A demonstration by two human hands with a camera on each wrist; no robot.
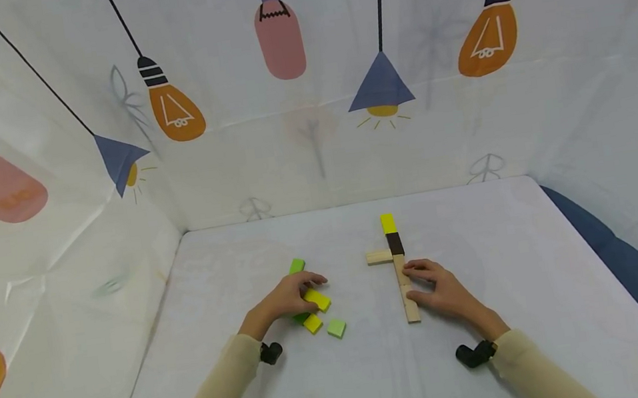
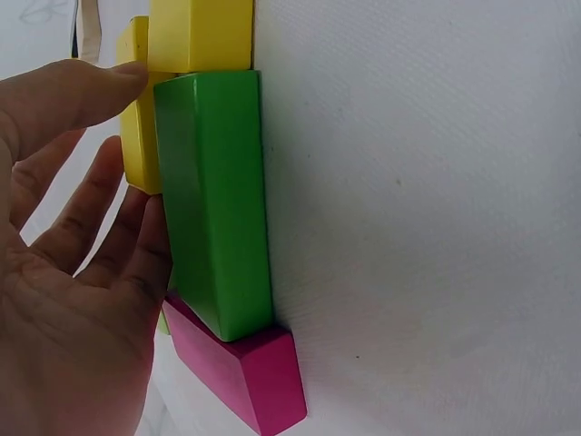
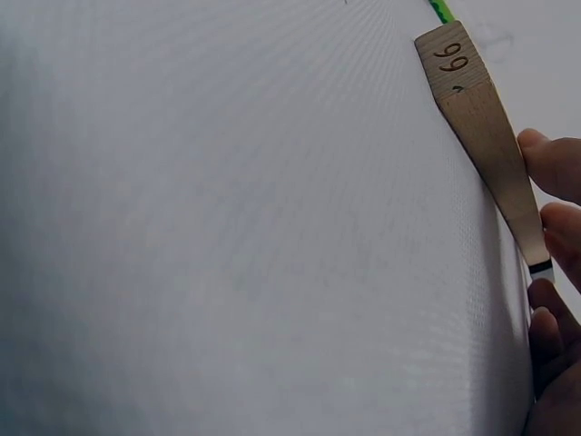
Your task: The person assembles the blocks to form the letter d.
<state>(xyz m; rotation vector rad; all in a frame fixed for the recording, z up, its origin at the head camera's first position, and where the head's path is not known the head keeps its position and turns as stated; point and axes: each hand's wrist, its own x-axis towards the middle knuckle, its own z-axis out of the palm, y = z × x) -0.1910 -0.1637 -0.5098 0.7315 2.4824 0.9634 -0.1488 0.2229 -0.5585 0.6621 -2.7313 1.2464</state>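
My left hand [image 1: 292, 295] reaches over a cluster of coloured blocks and holds a yellow block [image 1: 317, 300], thumb on its near side and fingers curled round the far side. Beside it in the left wrist view lie a dark green block [image 2: 213, 200] and a magenta block [image 2: 241, 368]; a second yellow block [image 1: 312, 323] sits close to the thumb. My right hand [image 1: 443, 290] touches the right side of a row of plain wooden blocks [image 1: 411, 308], thumb and fingertips all along that one edge.
The row continues with a dark brown block [image 1: 395, 244] and a yellow block [image 1: 388, 223] at its far end. One wooden block [image 1: 379, 257] juts out leftward from it. A light green block [image 1: 337, 328] lies apart, and a green block [image 1: 297, 266] beyond my left hand.
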